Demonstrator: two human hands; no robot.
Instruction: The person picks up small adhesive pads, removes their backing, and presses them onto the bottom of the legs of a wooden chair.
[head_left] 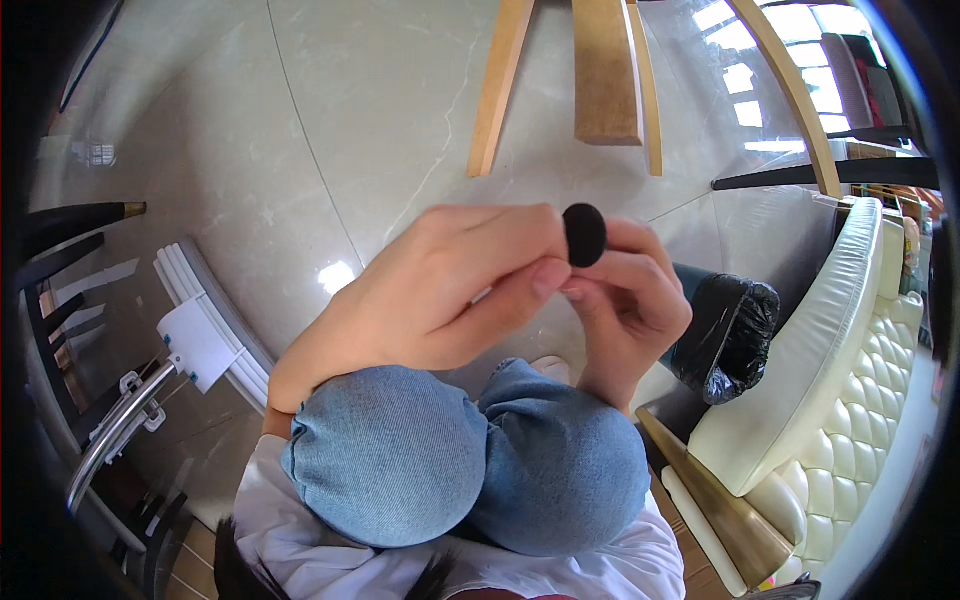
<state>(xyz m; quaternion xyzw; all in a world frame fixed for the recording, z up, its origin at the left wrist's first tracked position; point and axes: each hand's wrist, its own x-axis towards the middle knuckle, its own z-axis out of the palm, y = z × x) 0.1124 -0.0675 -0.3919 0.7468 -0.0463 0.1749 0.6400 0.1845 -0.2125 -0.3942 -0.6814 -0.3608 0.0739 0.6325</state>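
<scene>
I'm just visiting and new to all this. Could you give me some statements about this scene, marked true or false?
1. The left hand and right hand meet at a black disc. True.
2. The bin liner is white. False: the bin liner is black.
3. Blue jeans cover the person's knees. True.
4. The cream padded furniture is on the person's left. False: the cream padded furniture is on the right.
5. Wooden legs stand beyond the hands. True.

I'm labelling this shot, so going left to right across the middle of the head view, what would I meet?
Curved metal tube, white panel, left hand, black disc, right hand, bin with a black liner, cream tufted upholstery.
</scene>
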